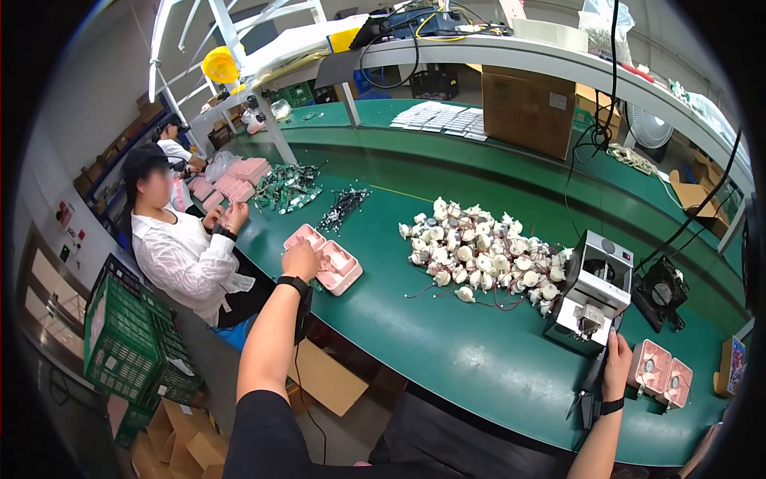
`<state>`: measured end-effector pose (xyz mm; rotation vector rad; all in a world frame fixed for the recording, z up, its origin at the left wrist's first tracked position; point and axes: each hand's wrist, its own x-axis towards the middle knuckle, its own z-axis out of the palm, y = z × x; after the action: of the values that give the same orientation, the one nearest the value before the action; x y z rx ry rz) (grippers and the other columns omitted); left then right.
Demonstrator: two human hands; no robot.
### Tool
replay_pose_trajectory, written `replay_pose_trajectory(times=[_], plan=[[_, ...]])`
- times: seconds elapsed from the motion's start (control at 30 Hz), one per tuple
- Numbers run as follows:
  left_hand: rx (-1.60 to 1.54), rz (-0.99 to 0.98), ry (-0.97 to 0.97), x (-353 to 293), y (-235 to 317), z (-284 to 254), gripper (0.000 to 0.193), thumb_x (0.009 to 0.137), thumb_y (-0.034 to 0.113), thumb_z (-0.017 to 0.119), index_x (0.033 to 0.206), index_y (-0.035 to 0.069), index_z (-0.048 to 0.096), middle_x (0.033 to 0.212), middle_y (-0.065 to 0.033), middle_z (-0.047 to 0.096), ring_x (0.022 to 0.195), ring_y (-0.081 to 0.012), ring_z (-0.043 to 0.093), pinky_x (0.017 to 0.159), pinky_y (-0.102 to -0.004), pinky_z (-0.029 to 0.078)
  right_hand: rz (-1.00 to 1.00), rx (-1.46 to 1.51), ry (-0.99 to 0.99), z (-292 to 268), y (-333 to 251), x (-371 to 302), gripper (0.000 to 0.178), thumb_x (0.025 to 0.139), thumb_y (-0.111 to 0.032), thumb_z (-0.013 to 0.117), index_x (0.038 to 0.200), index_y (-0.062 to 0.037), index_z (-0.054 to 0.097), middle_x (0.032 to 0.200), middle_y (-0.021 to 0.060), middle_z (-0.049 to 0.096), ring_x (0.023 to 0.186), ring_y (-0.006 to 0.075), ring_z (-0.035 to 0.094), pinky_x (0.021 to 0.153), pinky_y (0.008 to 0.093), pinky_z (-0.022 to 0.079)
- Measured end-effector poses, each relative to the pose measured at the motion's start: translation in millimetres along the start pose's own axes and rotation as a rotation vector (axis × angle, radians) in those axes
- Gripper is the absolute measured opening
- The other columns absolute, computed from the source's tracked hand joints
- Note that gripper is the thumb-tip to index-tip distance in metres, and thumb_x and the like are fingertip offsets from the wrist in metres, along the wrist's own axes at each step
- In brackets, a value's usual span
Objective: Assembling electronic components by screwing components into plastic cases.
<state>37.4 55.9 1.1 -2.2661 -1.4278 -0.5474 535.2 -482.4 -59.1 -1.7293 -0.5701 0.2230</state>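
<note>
My left hand (301, 262) reaches far out over an opened pink plastic case (341, 271), its fingers curled on the case's left half. The fingertips are partly hidden by the hand. My right hand (616, 366) is at the front right corner of a grey-and-black bench machine (592, 291), fingers drawn together by its edge; what they grip is hidden. Just right of that hand lies another opened pink case (661, 374) with round parts inside. A big heap of white round motor-like parts with thin wires (487, 251) spreads left of the machine.
A co-worker (187, 231) sits at the left, handling something small. Near that person lie pink cases (239, 180), green circuit boards (287, 188) and small black parts (343, 209). A black fan-like device (664, 294) stands behind the right case. Cables (594, 132) hang from the overhead shelf. Green crates (128, 343) stand left.
</note>
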Motion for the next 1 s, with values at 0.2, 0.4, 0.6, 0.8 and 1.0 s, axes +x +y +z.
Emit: replay_pose_trajectory(times=[0.2, 0.4, 0.6, 0.8, 1.0], plan=[[-0.127, -0.046, -0.261, -17, 5, -14, 0.022, 0.093, 0.025, 0.062, 0.1, 0.007, 0.072, 0.09, -0.0206, 0.073, 0.087, -0.0398, 0.07, 0.077, -0.0499, 0.056, -0.014, -0.012, 0.007, 0, 2, -4, 0.037, 0.104, -0.029, 0.059, 0.093, 0.0057, 0.06, 0.083, -0.0006, 0.056, 0.079, 0.008, 0.044, 0.071, 0.0243, 0.04], [-0.261, 0.159, -0.208, -53, 41, -44, 0.022, 0.093, 0.021, 0.06, 0.1, 0.005, 0.073, 0.087, -0.0202, 0.072, 0.084, -0.0391, 0.07, 0.075, -0.0494, 0.056, -0.023, -0.124, -0.024, -1, -9, -2, 0.035, 0.105, -0.027, 0.058, 0.096, 0.0063, 0.06, 0.083, -0.0007, 0.055, 0.081, 0.0084, 0.045, 0.073, 0.0245, 0.041], [-0.531, 0.164, -0.22, -106, 102, -94, 0.024, 0.089, 0.014, 0.067, 0.106, -0.001, 0.073, 0.086, -0.0174, 0.073, 0.075, -0.0309, 0.07, 0.07, -0.0399, 0.055, 0.024, -0.092, 0.025, 8, -24, -1, 0.036, 0.101, -0.032, 0.063, 0.101, 0.0044, 0.064, 0.076, -0.0008, 0.057, 0.074, 0.0065, 0.046, 0.067, 0.0251, 0.042], [-0.754, 0.232, -0.318, -150, 204, -131, 0.025, 0.085, 0.006, 0.072, 0.108, -0.003, 0.071, 0.082, -0.0135, 0.073, 0.07, -0.0194, 0.07, 0.063, -0.0318, 0.054, 0.05, -0.046, 0.011, 5, -14, -6, 0.039, 0.101, -0.032, 0.063, 0.108, 0.006, 0.067, 0.08, 0.0012, 0.065, 0.075, 0.006, 0.051, 0.068, 0.0234, 0.043], [-0.959, 0.179, -0.467, -180, 304, -173, 0.033, 0.084, 0.006, 0.073, 0.117, 0.0, 0.069, 0.079, -0.01, 0.073, 0.068, -0.0165, 0.07, 0.064, -0.0285, 0.055, 0.077, -0.119, 0.018, 8, -24, -11, 0.043, 0.1, -0.035, 0.066, 0.11, 0.0065, 0.067, 0.08, 0.0023, 0.066, 0.074, 0.006, 0.053, 0.067, 0.024, 0.044]])
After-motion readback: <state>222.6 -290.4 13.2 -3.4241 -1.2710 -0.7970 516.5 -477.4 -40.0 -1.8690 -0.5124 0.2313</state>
